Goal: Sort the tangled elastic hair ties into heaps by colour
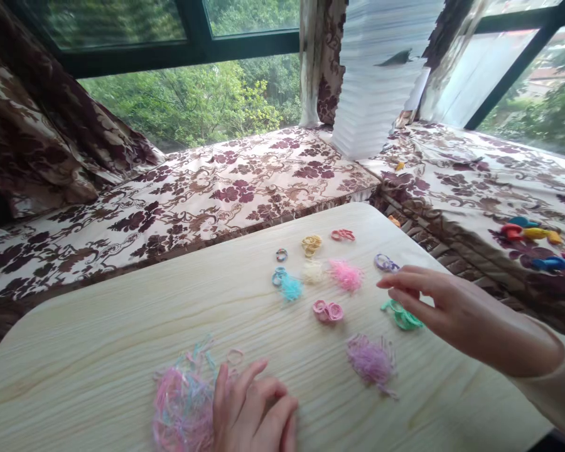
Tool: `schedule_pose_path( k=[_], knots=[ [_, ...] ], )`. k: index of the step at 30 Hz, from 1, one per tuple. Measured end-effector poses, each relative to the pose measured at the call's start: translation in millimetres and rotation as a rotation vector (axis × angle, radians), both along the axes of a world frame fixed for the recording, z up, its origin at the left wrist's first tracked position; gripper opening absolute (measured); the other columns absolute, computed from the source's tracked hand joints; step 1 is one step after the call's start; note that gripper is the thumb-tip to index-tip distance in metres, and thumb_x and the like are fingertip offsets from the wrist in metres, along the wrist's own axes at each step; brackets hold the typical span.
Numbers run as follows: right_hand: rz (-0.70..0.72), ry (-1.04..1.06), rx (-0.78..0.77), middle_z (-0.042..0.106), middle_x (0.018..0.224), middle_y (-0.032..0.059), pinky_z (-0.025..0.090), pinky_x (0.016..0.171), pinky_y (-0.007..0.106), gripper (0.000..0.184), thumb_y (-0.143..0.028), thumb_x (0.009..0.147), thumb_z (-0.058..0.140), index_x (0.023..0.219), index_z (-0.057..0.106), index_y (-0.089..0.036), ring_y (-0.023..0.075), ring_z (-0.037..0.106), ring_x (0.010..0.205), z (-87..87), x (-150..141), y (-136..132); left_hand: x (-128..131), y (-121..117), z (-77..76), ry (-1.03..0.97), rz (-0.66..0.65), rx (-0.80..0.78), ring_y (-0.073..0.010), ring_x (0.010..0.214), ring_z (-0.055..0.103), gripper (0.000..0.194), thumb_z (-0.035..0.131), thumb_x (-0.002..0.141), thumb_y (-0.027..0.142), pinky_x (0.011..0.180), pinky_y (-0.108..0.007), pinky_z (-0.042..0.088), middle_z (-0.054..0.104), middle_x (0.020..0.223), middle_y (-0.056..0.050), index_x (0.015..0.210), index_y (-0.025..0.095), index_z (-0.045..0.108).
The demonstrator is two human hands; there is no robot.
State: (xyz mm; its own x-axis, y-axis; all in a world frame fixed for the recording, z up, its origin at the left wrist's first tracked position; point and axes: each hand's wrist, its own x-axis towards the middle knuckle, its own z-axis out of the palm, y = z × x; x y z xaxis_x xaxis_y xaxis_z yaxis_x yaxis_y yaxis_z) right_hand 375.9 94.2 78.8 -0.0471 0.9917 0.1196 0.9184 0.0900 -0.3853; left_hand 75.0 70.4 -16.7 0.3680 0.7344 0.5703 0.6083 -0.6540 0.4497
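My left hand [257, 408] lies on the table at the bottom, fingers apart and slightly bent, against the right side of a mixed pile of pastel strands [181, 405]. Just beyond its fingertips is a pale pink loop [235, 356]. My right hand [433, 304] hovers at the table's right side, fingers stretched out with nothing visible in them. Purple hair ties [385, 262] lie just past its fingertips, and a green bundle of bands [405, 316] is partly covered below it. Nearer me sits a heap of lilac strands [371, 363].
Small sorted groups lie mid-table: pink ties [328, 311], blue strands [291, 287], pink strands [346, 275], yellow ties [311, 245] and red ties [343, 235]. Beyond the wooden table [108, 326] is a floral-covered ledge [245, 169] bearing a paper stack [376, 94] and colourful toys [537, 233].
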Motion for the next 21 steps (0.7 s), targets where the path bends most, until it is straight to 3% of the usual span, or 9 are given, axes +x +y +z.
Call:
schedule_pose_path(
  k=[5, 12, 16, 21],
  knots=[
    [0.071, -0.022, 0.07, 0.073, 0.09, 0.0055, 0.056, 0.061, 0.027, 0.029, -0.037, 0.094, 0.045, 0.093, 0.072, -0.026, 0.02, 0.07, 0.079, -4.5, -34.0, -52.3, -10.4, 0.4, 16.3, 0.029, -0.034, -0.002, -0.021, 0.115, 0.056, 0.017, 0.06, 0.083, 0.011, 0.118, -0.048, 0.018, 0.069, 0.09, 0.0, 0.09, 0.025, 0.067],
    [0.014, 0.118, 0.108, 0.071, 0.087, 0.0031, 0.057, 0.065, 0.023, 0.023, -0.033, 0.093, 0.05, 0.1, 0.071, -0.027, 0.0164, 0.069, 0.078, -35.1, -58.4, -110.0, -28.9, -4.7, 33.2, 0.174, -0.004, 0.073, -0.0207, 0.118, 0.054, 0.021, 0.061, 0.082, 0.008, 0.119, -0.049, 0.015, 0.069, 0.095, -0.001, 0.095, 0.024, 0.065],
    [0.027, 0.202, 0.08, 0.07, 0.09, 0.0038, 0.056, 0.069, 0.023, 0.022, -0.027, 0.094, 0.048, 0.1, 0.069, -0.026, 0.0151, 0.067, 0.08, -44.5, -86.3, -119.6, -35.4, -13.4, 33.5, 0.148, 0.072, 0.118, -0.0217, 0.116, 0.054, 0.02, 0.058, 0.084, 0.007, 0.116, -0.054, 0.02, 0.068, 0.095, -0.003, 0.094, 0.023, 0.064],
    [0.119, 0.295, 0.12, 0.067, 0.082, 0.0026, 0.051, 0.069, 0.025, 0.022, -0.02, 0.094, 0.046, 0.092, 0.068, -0.023, 0.0143, 0.064, 0.077, -51.7, -130.8, -102.2, -57.8, -21.6, 24.1, 0.168, 0.156, 0.169, -0.0234, 0.119, 0.053, 0.015, 0.058, 0.085, 0.012, 0.115, -0.052, 0.02, 0.068, 0.093, -0.004, 0.091, 0.023, 0.065]
  ],
)
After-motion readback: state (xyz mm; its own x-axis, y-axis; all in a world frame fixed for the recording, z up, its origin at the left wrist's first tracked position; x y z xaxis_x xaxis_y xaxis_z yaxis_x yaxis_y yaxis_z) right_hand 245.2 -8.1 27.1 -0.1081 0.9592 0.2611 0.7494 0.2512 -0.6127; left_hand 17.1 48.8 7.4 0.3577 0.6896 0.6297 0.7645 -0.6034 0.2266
